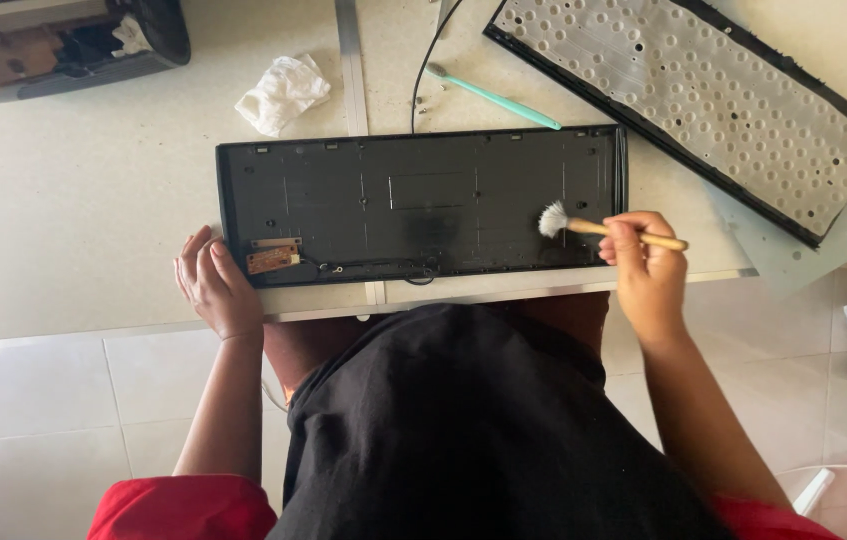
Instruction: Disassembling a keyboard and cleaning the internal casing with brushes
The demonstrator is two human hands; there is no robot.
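Note:
A black keyboard bottom shell (413, 205) lies open on the pale table, with a small brown circuit board (274, 259) at its near left corner. My right hand (646, 270) grips a wooden-handled brush (611, 231); its white bristles touch the shell's right part. My left hand (215, 285) rests flat on the table against the shell's near left corner, fingers spread, holding nothing.
The keyboard's top half with a clear dotted membrane (703, 95) lies at the back right. A teal toothbrush (498, 96) and a crumpled white tissue (283, 92) lie behind the shell. A dark bin (73, 40) sits at the back left. The table edge (93, 335) runs near me.

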